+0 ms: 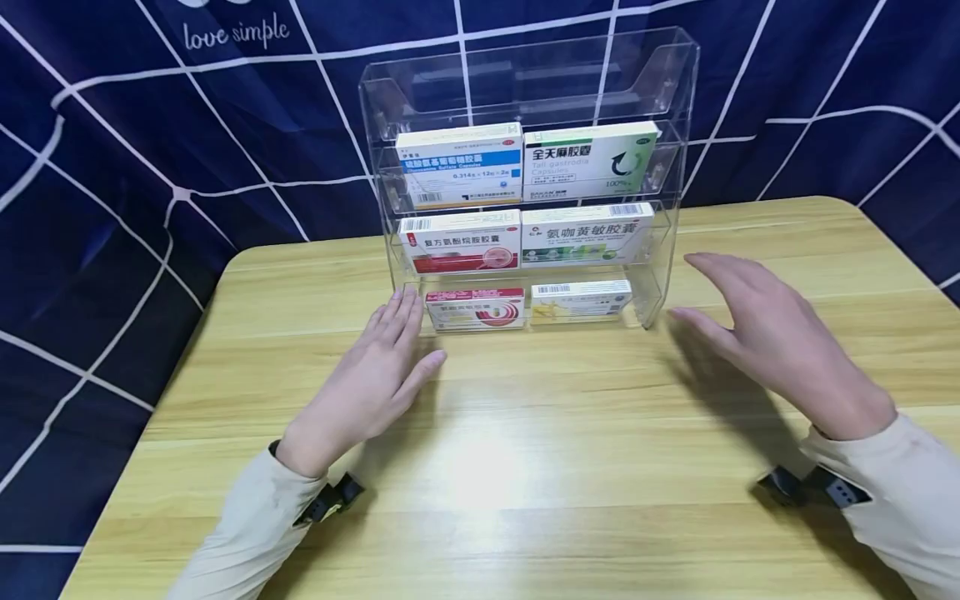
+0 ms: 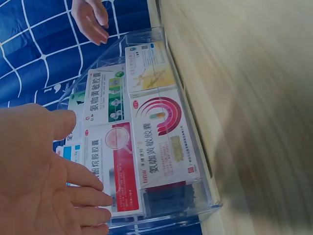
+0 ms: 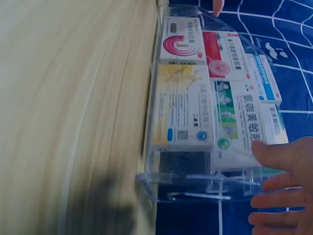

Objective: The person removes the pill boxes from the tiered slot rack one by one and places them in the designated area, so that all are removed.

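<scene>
A clear acrylic rack (image 1: 525, 92) stands at the back of the wooden table, with medicine boxes in three tiers. On top sit a blue-and-white box (image 1: 461, 171) and a green-and-white box (image 1: 588, 167). The middle tier holds a red-banded box (image 1: 461, 243) and a green-banded box (image 1: 585, 237). Below are a box with red arcs (image 2: 164, 137) and a yellow-and-white box (image 3: 183, 105). My left hand (image 1: 367, 379), fingers straight, is by the rack's lower left corner; contact is unclear. My right hand (image 1: 780, 333) hovers right of the rack, fingers extended, holding nothing.
The wooden table (image 1: 480, 517) spreads in front of the rack. Behind and to the left hangs a dark blue cloth (image 1: 247, 125) with white grid lines. Each wrist carries a small black camera, like the one at the left sleeve (image 1: 330, 500).
</scene>
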`<control>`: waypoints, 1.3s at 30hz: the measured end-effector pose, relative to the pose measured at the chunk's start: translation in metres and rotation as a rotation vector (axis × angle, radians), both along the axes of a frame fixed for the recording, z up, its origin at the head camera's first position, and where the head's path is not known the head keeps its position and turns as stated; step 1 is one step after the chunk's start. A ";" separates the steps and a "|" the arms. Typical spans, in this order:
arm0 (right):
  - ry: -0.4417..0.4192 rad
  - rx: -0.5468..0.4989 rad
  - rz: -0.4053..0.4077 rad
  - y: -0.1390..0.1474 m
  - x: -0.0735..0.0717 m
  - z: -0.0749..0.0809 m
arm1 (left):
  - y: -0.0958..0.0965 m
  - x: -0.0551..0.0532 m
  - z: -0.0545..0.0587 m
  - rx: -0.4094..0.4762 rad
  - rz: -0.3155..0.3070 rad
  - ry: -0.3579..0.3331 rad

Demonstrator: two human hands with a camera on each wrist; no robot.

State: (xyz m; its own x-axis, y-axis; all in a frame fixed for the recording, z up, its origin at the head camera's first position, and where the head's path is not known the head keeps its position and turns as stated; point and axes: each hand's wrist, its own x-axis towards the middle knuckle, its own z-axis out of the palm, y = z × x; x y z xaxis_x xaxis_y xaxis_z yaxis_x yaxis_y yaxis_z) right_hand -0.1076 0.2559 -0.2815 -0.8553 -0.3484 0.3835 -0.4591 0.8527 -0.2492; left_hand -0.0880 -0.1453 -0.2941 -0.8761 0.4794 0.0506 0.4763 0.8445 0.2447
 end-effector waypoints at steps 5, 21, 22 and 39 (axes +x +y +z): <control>0.041 -0.005 0.040 -0.007 -0.004 -0.002 | 0.001 -0.001 -0.006 -0.011 -0.003 0.001; 0.181 -0.057 0.141 -0.028 -0.017 -0.008 | 0.002 -0.004 -0.017 -0.013 -0.014 0.008; 0.177 -0.060 0.147 -0.030 -0.018 -0.008 | 0.001 -0.004 -0.018 -0.015 -0.014 0.005; 0.077 0.006 0.188 -0.049 -0.030 -0.016 | 0.003 0.000 -0.018 -0.040 0.016 -0.019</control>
State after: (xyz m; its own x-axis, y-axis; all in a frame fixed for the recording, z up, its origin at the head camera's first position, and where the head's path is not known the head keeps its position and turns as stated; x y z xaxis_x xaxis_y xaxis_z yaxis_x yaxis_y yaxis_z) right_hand -0.1372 0.2070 -0.2971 -0.7432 -0.5015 0.4428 -0.6277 0.7518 -0.2020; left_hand -0.0881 -0.1418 -0.3118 -0.8844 0.4665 0.0148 0.4580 0.8613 0.2198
